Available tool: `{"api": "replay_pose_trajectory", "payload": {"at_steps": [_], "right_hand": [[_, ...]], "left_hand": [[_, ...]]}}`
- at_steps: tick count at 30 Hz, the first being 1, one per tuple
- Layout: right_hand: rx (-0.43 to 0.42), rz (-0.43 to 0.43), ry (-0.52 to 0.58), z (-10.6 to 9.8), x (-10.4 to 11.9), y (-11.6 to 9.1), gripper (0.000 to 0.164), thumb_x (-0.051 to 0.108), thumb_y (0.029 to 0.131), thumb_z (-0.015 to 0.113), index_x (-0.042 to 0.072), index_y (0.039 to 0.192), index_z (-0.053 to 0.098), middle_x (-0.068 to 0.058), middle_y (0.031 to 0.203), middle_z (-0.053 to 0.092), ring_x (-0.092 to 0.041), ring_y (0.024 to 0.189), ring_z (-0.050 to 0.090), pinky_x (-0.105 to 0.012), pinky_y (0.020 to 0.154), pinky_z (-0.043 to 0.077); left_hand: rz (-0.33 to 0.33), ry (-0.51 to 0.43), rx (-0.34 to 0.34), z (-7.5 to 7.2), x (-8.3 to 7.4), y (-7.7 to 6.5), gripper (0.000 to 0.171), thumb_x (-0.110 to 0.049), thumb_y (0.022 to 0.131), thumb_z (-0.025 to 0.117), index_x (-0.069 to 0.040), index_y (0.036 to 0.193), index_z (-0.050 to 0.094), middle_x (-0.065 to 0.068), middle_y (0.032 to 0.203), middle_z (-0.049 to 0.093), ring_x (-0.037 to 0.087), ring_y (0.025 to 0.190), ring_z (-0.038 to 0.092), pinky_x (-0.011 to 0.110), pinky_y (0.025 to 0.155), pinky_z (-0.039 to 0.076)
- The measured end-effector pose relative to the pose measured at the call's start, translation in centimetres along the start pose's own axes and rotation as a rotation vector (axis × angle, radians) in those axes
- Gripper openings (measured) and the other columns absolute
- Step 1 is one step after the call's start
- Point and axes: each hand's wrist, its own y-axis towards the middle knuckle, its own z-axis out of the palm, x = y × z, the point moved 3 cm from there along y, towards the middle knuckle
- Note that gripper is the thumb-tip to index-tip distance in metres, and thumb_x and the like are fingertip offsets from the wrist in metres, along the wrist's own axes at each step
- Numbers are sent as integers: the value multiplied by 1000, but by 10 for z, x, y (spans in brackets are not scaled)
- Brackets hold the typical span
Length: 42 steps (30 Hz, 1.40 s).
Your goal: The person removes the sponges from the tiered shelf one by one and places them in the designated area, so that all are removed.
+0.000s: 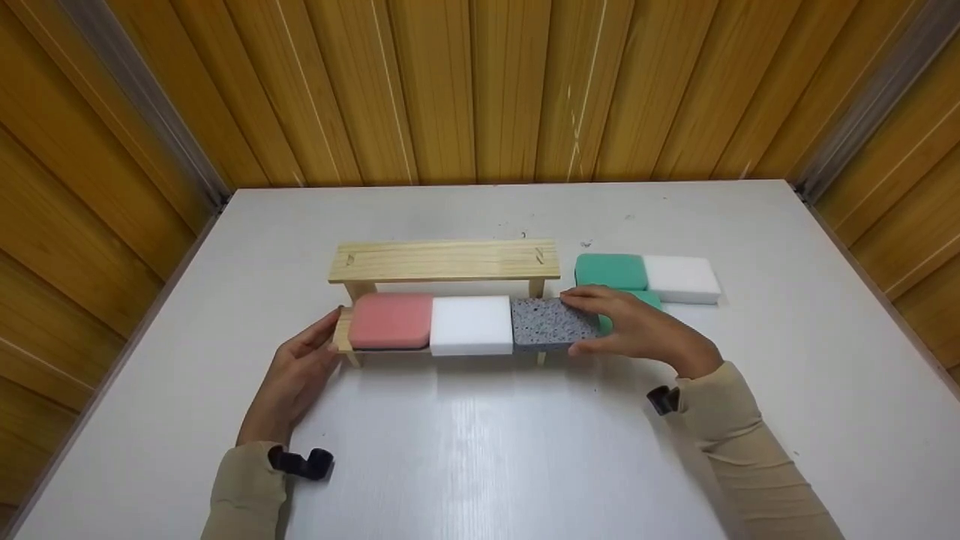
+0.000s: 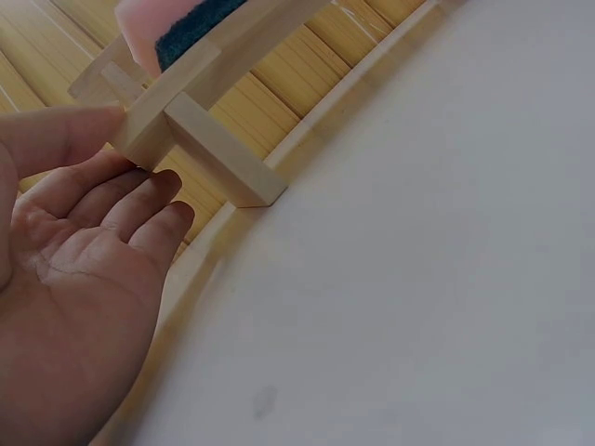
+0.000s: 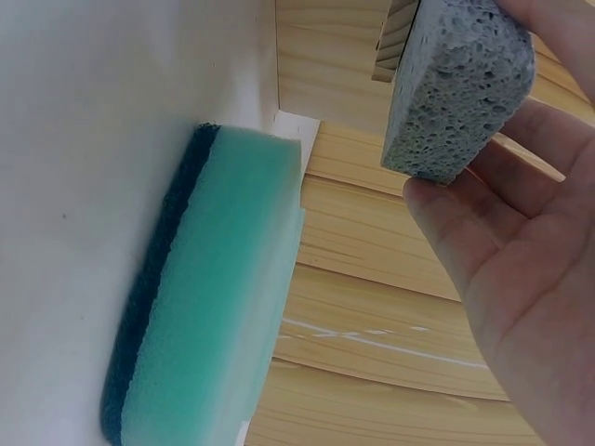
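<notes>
A small wooden rack (image 1: 442,259) stands on the table, with a higher back shelf and a lower front shelf. On the front shelf lie a pink scouring sponge (image 1: 390,321), a white sponge (image 1: 471,324) and a grey porous sponge (image 1: 551,324), side by side. My left hand (image 1: 300,371) pinches the front shelf's left end, thumb above and fingers below, as the left wrist view shows. At the other end my right hand (image 1: 637,330) grips the grey sponge between thumb and fingers. Part of the grey sponge's right side is hidden by that hand in the head view.
Green scouring sponges (image 1: 611,270) lie on the table right of the rack, one partly behind my right hand. Beside them is another white sponge (image 1: 681,279). Wood-panelled walls (image 1: 510,90) border the white table (image 1: 465,450) at the back and sides.
</notes>
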Motion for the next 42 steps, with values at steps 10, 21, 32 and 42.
{"api": "replay_pose_trajectory", "payload": {"at_steps": [10, 21, 32, 42], "right_hand": [[-1, 2, -2, -2, -1, -4, 73, 36, 82, 75, 3, 140, 48, -13, 145, 47, -38, 138, 36, -55, 112, 35], [-21, -4, -5, -5, -4, -10, 71, 33, 82, 75, 2, 140, 48, -14, 146, 46, -37, 137, 39, -54, 109, 39], [-51, 4, 24, -9, -12, -17, 71, 30, 83, 75, 1, 141, 46, -15, 147, 44, -36, 137, 39, -53, 108, 39], [-57, 34, 20, -13, -18, -23, 72, 23, 81, 77, 1, 142, 45, -18, 147, 43, -39, 134, 41, -55, 107, 40]], "left_hand": [[-44, 40, -65, 1, -1, 0, 67, -4, 94, 58, -3, 152, 24, 7, 161, 19, 24, 148, 20, 20, 109, 38], [-51, 68, -60, -1, -1, 0, 68, -6, 94, 59, -6, 152, 24, 4, 161, 18, 23, 148, 20, 19, 109, 38], [-38, 61, -45, 0, -1, 0, 67, -6, 94, 58, -5, 152, 23, 5, 161, 18, 23, 148, 19, 19, 109, 38], [12, 47, 15, -1, 0, -1, 64, -4, 97, 52, 0, 152, 20, 9, 162, 13, 26, 149, 12, 18, 110, 36]]}}
